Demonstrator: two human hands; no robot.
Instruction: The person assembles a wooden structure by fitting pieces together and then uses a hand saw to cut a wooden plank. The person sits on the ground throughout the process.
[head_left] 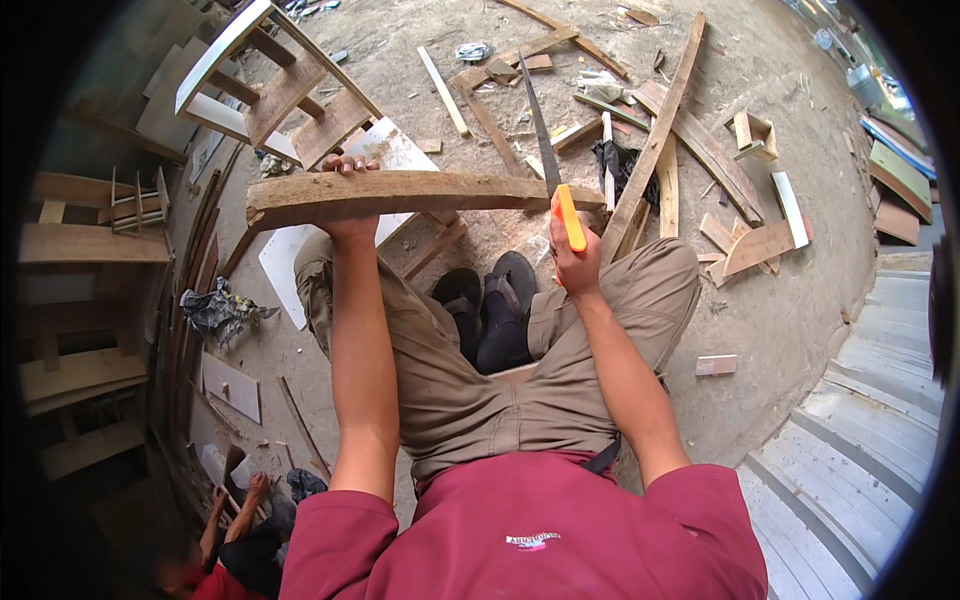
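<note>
My left hand (352,230) is wrapped round a rough wooden beam (440,190), its fingers showing over the far edge. The beam lies crosswise in front of my knees, with its left end sticking out past the hand. In my right hand (577,262) is the orange handle of a handsaw (568,218). The saw's long dark blade points away from me and crosses the beam near its right end. Whether the teeth touch the wood, I cannot tell. My feet in dark socks and sandals are together below the beam.
A wooden frame with white edges (285,95) stands at the far left. Planks (660,130) and offcuts are strewn ahead and right. A small wooden box (755,137) is at the right, corrugated metal sheets (850,440) lower right. Another person's arms (245,508) show at lower left.
</note>
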